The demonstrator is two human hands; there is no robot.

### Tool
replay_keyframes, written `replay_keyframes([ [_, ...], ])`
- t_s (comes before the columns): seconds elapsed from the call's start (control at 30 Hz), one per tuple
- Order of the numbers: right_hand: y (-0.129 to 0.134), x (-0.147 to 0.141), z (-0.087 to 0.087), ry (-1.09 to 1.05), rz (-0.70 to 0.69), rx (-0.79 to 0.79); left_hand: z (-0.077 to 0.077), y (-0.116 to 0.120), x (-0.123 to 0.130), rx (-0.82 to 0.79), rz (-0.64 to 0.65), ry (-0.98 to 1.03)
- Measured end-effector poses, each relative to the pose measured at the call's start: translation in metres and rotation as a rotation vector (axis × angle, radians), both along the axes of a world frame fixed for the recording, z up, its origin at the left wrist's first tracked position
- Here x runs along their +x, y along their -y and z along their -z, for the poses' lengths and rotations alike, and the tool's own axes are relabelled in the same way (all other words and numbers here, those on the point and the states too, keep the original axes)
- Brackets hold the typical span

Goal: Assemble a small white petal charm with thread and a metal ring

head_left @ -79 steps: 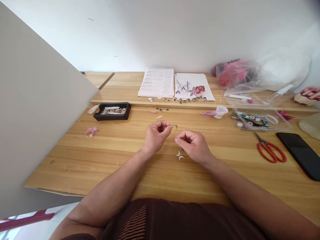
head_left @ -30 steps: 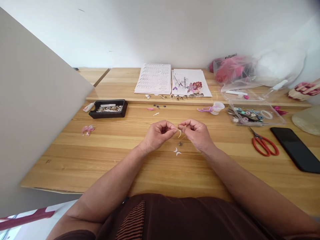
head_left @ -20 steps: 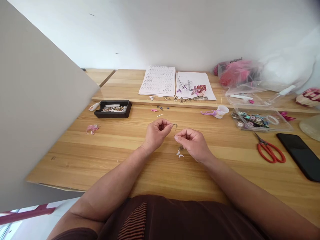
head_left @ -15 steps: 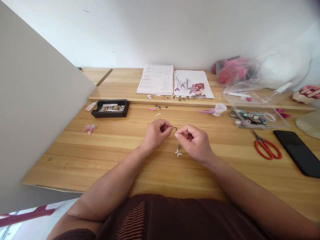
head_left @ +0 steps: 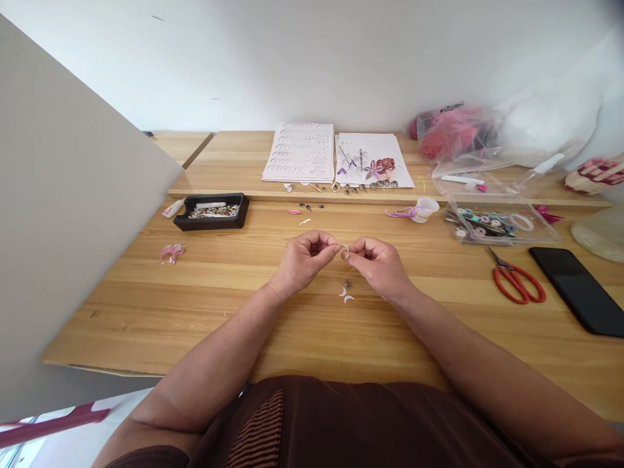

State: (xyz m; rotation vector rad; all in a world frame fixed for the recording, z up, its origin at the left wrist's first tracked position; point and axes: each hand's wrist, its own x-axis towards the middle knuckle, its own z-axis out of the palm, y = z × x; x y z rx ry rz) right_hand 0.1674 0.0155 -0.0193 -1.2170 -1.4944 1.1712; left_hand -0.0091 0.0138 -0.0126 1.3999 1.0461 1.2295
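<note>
Pinching is done by both hands, held close together just above the table. One end of a pale curl is clamped between the thumb and forefinger of the left hand. The thumb and forefinger of the right hand are brought together at the curl's other side; whether the curl itself or something finer is gripped there is too small to tell. The curl is thus held between the two sets of fingertips, its bend turned toward the right hand.

Just below the grip, toward the body, a small round bead is seen on the table, with two white crescents laid close beside it. Beyond the left hand, a wavy white strip, a pink piece and some small dark pieces are scattered.

Farther left of the grip, a pink tangle is set down, and behind it a black tray is filled with beads, a tube beside it. Right of the grip and beyond it, a cup is tied with purple ribbon. Farther right, red-handled scissors and a phone are laid flat, a clear box behind them. Well beyond the grip, two stacks of paper are placed on the ledge.
</note>
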Motion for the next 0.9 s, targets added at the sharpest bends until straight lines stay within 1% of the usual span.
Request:
replay_keyframes([
  [0.13,0.014,-0.007,-0.003,0.074,-0.054,0.017,0.003,-0.003,0.0,0.005,-0.171,-0.034],
  [0.2,0.021,-0.009,-0.007,0.124,-0.064,0.069,0.005,-0.003,-0.001,0.024,-0.226,-0.071],
  [0.27,0.025,-0.009,-0.011,0.163,-0.066,0.164,0.006,-0.003,-0.002,0.093,-0.246,-0.167],
  [0.37,0.026,-0.006,-0.015,0.174,-0.031,0.346,0.006,-0.001,-0.003,0.239,-0.179,-0.348],
  [0.43,0.022,-0.004,-0.016,0.163,0.013,0.422,0.005,0.001,-0.003,0.305,-0.095,-0.4],
  [0.47,0.019,-0.002,-0.015,0.154,0.034,0.435,0.004,0.002,-0.003,0.325,-0.055,-0.404],
  [0.6,0.007,0.004,-0.013,0.097,0.077,0.394,0.001,0.006,-0.001,0.331,0.051,-0.361],
  [0.7,-0.001,0.006,-0.009,0.063,0.091,0.322,0.0,0.006,0.0,0.258,0.082,-0.294],
  [0.83,-0.006,0.005,0.0,-0.036,0.062,0.106,0.0,0.005,0.001,0.104,0.081,-0.13],
  [0.9,-0.006,0.002,0.004,-0.102,0.046,0.002,0.0,0.005,0.002,0.056,0.07,-0.057],
])
